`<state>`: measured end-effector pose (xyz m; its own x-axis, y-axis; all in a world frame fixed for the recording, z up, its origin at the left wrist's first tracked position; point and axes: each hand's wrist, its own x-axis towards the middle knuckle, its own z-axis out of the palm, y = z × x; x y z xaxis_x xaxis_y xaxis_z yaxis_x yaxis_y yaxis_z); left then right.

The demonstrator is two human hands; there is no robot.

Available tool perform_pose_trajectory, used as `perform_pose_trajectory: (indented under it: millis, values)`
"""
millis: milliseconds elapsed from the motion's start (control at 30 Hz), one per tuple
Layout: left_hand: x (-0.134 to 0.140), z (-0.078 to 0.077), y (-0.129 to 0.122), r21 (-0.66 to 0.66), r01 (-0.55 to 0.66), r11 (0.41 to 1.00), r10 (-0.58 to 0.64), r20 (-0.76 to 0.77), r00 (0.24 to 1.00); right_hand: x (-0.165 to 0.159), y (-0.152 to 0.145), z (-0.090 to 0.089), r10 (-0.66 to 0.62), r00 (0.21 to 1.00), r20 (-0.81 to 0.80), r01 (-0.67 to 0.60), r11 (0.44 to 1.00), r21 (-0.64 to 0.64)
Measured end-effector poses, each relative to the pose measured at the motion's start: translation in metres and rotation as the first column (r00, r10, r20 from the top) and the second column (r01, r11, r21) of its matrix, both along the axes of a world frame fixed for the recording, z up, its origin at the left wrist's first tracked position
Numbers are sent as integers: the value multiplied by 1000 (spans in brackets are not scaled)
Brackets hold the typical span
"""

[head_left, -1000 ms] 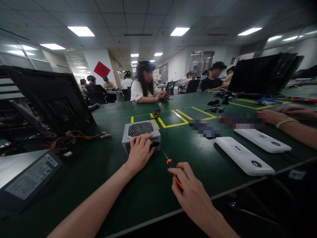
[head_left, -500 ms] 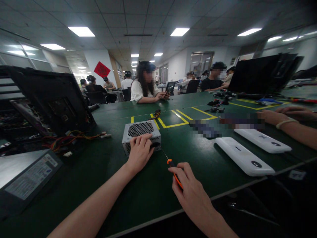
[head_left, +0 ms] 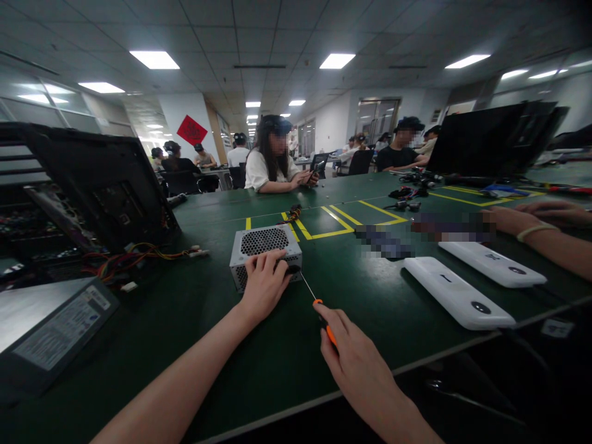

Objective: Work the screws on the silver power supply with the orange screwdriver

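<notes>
A silver computer power supply [head_left: 240, 249] with a honeycomb vent on top sits on the green table. My left hand [head_left: 266, 277] grips its near side, fingers bent over the top edge and partly hiding the front face. In my right hand [head_left: 349, 342] is an orange-and-black screwdriver [head_left: 318, 303], held closed around the handle. Its thin shaft points up and left, the tip reaching the front right corner of the power supply beside a black socket [head_left: 293, 269]. Whether the tip sits in a screw is too small to tell.
An open black computer case [head_left: 99, 185] with loose coloured cables [head_left: 143, 253] stands left, a second power supply [head_left: 60, 333] before it. Two white devices [head_left: 457, 293] lie right, near another person's hands [head_left: 513, 222]. A person [head_left: 272, 163] sits opposite; a monitor [head_left: 476, 142] stands far right.
My right fingers have shifted slightly on the screwdriver handle and curl more closely round it. The left hand stays on the power supply. The whole view has moved a little.
</notes>
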<state>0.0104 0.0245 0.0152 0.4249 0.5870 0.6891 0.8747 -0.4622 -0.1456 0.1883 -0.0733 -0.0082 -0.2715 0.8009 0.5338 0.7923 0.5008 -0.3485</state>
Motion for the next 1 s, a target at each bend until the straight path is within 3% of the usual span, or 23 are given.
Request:
perform_pose_trajectory:
  millis: [200, 467, 733, 1000]
  values:
    - [-1, 1, 0, 5, 10, 1000, -10, -9, 1000, 2, 1, -1, 44, 999, -31, -44, 999, 26]
    - [-2, 2, 0, 5, 6, 1000, -6, -17, 1000, -1, 1, -5, -10, 1000, -22, 11, 999, 33]
    - [-3, 1, 0, 4, 17, 1000, -17, 9, 1000, -3, -3, 3, 36, 999, -28, -37, 999, -9]
    - [-2, 1, 2, -1, 15, 1000, -15, 38, 999, -10, 1, -5, -47, 996, 74, 33, 985, 170]
